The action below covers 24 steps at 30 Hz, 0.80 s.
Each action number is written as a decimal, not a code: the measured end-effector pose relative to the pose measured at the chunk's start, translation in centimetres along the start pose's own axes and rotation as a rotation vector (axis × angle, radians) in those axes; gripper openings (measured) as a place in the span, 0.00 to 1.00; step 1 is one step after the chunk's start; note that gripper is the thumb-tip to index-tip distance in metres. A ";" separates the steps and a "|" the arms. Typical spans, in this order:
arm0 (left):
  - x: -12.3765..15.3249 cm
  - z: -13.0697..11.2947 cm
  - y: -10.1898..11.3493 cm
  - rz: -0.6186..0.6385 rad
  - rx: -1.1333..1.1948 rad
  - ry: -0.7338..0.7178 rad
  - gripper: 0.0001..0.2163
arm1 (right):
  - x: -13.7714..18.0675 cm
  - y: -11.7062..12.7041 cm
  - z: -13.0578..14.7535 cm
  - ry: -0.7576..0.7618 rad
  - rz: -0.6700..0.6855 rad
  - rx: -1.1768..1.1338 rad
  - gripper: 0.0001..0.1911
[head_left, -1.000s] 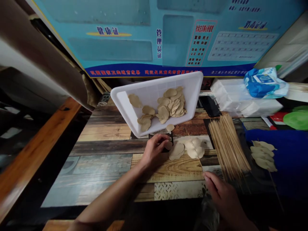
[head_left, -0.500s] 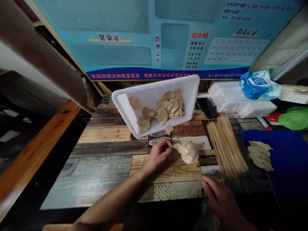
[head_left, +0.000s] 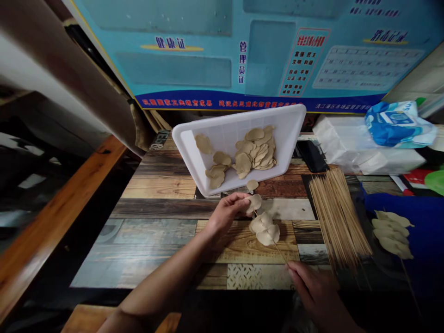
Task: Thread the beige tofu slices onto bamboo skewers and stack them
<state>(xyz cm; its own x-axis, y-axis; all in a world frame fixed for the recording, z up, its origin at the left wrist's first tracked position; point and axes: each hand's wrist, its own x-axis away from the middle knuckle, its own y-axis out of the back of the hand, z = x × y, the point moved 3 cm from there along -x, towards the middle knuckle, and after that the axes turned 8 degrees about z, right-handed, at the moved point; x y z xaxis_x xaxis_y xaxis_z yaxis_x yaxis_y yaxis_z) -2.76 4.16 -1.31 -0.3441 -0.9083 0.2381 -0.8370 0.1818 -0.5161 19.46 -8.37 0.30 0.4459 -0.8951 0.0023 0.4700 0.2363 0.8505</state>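
Note:
My left hand [head_left: 227, 212] pinches a thin tan slice [head_left: 255, 202] at the tip of a bamboo skewer [head_left: 277, 249]. Several more tan slices [head_left: 264, 229] are threaded lower on that skewer. My right hand [head_left: 314, 289] grips the skewer's near end, fingers closed round it. Just beyond the left hand a white plastic tray [head_left: 222, 134] lies tilted, with a pile of loose slices [head_left: 255, 150] inside. One loose slice [head_left: 252, 184] lies on the table by the tray's edge.
A bundle of bare bamboo skewers [head_left: 336, 217] lies to the right. A finished skewer of slices [head_left: 391, 233] rests on a blue tray [head_left: 423, 217]. Farther back are a black phone [head_left: 312, 156], white packets [head_left: 364, 148] and a blue bag [head_left: 398, 122]. A wooden bench [head_left: 45, 231] runs along the left.
The skewer with its slices has been lifted off the table and swung upright toward me. My left hand now pinches a slice at its tip.

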 end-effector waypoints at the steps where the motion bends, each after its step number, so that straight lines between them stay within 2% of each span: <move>1: 0.1 0.0 -0.1 0.009 -0.054 -0.021 0.13 | 0.0 0.0 0.0 0.000 0.002 0.001 0.15; 5: 0.6 -0.2 -1.0 0.030 -0.353 -0.115 0.13 | -0.2 0.2 0.2 -0.003 0.009 0.013 0.16; 7: 0.7 -0.2 -1.2 0.025 -0.399 -0.129 0.12 | -0.2 0.3 0.3 -0.014 0.011 0.016 0.16; 15: 0.1 0.8 -0.6 0.082 0.130 0.141 0.15 | 0.1 0.4 -0.8 0.080 -0.035 0.094 0.17; 18: 0.1 0.8 -0.7 0.073 0.161 0.175 0.15 | 0.0 0.3 -1.1 0.099 -0.067 0.154 0.18; 24: 0.4 0.5 -1.0 0.046 0.093 0.127 0.15 | -0.1 -0.1 -1.0 0.081 -0.115 0.167 0.19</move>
<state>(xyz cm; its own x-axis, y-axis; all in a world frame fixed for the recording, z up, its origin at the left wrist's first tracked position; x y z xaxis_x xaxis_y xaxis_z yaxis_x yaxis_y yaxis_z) -1.87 3.47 -1.15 -0.4373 -0.8438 0.3112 -0.7782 0.1816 -0.6011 20.15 -7.93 -0.32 0.4594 -0.8776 -0.1368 0.3920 0.0622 0.9179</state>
